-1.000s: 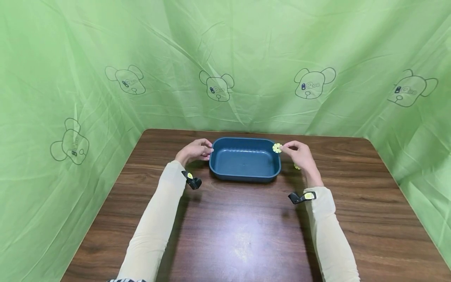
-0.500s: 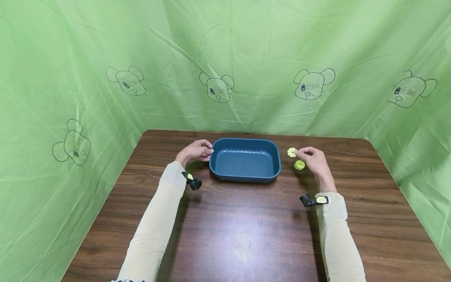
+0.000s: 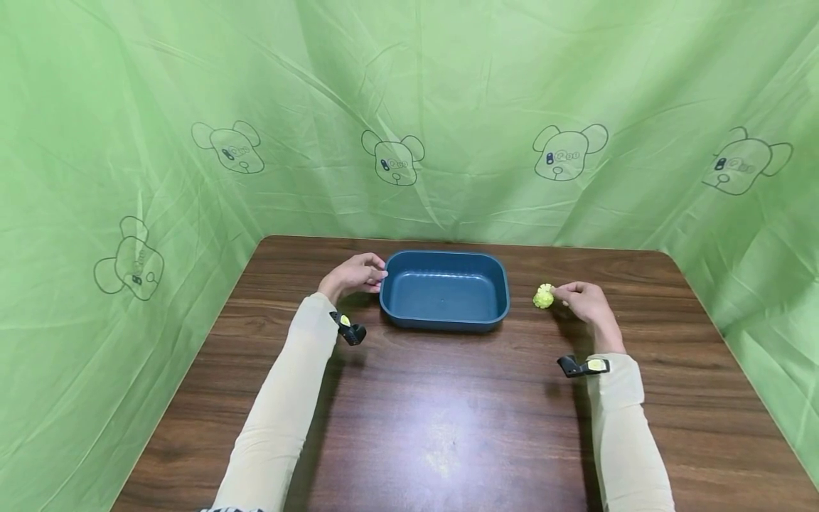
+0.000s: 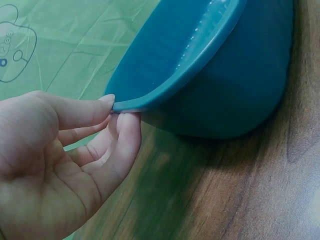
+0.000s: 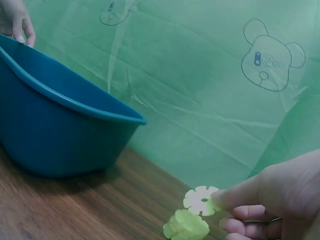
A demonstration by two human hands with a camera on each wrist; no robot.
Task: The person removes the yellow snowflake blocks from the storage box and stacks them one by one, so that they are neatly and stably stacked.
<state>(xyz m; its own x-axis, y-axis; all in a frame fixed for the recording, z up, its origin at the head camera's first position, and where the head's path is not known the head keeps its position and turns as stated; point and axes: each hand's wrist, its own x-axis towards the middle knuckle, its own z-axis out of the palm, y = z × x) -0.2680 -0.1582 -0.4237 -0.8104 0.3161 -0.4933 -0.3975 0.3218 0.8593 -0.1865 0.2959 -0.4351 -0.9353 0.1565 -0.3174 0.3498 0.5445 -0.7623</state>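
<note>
A blue rectangular plastic basin (image 3: 444, 323) stands upright on the wooden table. My left hand (image 3: 353, 274) is at its left end; in the left wrist view, thumb and fingers pinch the basin's rim (image 4: 170, 90). Right of the basin, my right hand (image 3: 587, 302) pinches a thin pale-yellow flower-shaped disc (image 5: 194, 201) by its edge, between thumb and finger. The disc has a notched outline and a small centre hole. Just below it lies a small pile of yellow-green flower-shaped pieces (image 5: 186, 226) on the table; whether disc and pile touch, I cannot tell.
The brown wooden table (image 3: 409, 398) has a rounded back edge. Green cloth (image 3: 473, 71) with printed bear heads hangs behind it and at both sides. Black camera mounts (image 3: 348, 328) are strapped on both wrists.
My right hand has moved from the basin's right rim rightward and lower with the flower-shaped disc, now over the pile. My left hand and the basin have stayed in place.
</note>
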